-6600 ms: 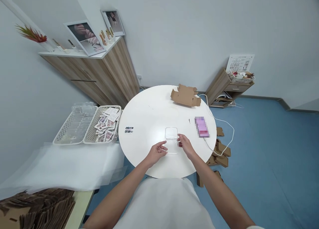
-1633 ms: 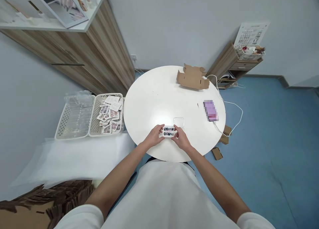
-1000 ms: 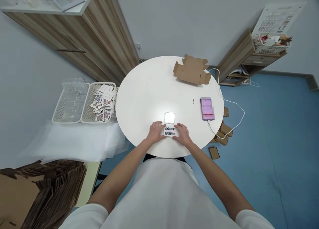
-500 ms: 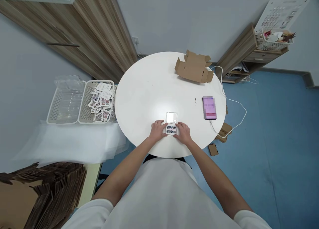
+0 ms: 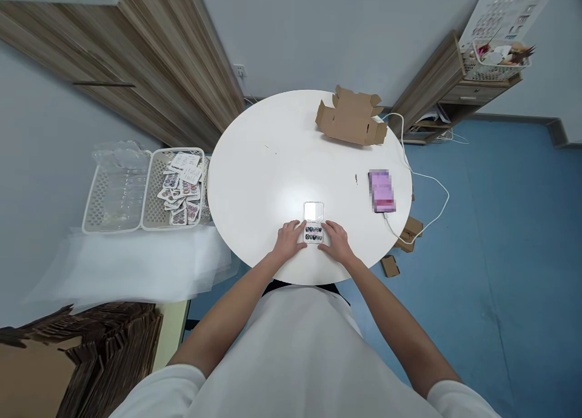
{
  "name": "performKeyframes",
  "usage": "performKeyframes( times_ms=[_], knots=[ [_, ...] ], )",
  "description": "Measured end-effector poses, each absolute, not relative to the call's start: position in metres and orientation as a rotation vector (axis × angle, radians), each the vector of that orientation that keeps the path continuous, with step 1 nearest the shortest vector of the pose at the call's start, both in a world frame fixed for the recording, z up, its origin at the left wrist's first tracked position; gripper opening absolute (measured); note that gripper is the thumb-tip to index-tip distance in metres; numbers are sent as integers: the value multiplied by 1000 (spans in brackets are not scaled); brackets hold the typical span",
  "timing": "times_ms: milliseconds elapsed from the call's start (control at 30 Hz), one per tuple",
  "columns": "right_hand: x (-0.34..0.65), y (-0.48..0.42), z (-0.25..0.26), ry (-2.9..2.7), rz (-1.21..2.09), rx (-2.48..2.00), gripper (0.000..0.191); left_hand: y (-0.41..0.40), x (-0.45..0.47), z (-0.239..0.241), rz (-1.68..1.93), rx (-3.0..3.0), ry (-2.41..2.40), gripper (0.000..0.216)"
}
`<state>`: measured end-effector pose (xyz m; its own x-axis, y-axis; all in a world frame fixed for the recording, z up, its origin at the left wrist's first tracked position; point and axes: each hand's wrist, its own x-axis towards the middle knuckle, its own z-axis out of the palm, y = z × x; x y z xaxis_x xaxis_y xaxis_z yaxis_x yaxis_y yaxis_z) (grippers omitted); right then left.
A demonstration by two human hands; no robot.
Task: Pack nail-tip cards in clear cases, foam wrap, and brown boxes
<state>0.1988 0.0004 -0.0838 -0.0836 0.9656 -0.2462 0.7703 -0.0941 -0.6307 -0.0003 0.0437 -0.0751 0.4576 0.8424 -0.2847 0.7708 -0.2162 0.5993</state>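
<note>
A small clear plastic case (image 5: 313,233) lies open on the white round table (image 5: 254,187), near the edge closest to me. Two rows of dark and pale oval pieces that look like press-on nails fill its base. Its transparent lid (image 5: 313,211) is folded back on the far side. My left hand (image 5: 289,239) grips the left side of the case, fingers at the upper corner and thumb at the lower one. On the right side, my right hand (image 5: 337,241) holds it in the same way.
An unfolded brown cardboard box (image 5: 352,119) lies at the table's back right. Nearer is a phone (image 5: 382,190) with a white cable (image 5: 437,184). White baskets at left hold printed cards (image 5: 184,187) and clear plastic cases (image 5: 122,190). Flattened cardboard (image 5: 109,351) is stacked lower left.
The camera view has shifted slightly. Both hands stay at the sides of the open case, with no clear movement of the case on the table.
</note>
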Motion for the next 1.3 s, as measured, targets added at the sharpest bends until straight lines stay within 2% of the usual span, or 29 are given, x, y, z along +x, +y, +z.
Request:
performKeyframes(
  times_ms=[100, 267, 433, 600, 900, 1067, 1167, 1300],
  knots=[
    [192, -3, -81, -1675, 1029, -1934, 63, 36, 1, -77, 235, 1814, 1388, 70],
    [175, 2, -80, -1183, 1230, -1986, 53, 33, 16, -79, 336, 1456, 1471, 46],
    [172, 6, -73, -876, 1438, -1807, 44, 32, 19, -76, 534, 1086, 1449, 30],
    [176, 4, -55, -779, 1488, -1682, 37, 24, 11, -64, 759, 687, 1247, 36],
    [179, 5, -29, -828, 1445, -1632, 34, 7, 12, -32, 791, 461, 1082, 46],
    [189, 3, -19, -743, 1567, -1564, 33, -2, 11, -23, 855, 409, 1036, 54],
    [193, 8, -13, -635, 1751, -1472, 34, -4, 7, -18, 844, 388, 1036, 56],
    [192, 19, -2, -625, 1842, -1361, 36, -4, 0, -14, 782, 369, 990, 51]
  ],
)
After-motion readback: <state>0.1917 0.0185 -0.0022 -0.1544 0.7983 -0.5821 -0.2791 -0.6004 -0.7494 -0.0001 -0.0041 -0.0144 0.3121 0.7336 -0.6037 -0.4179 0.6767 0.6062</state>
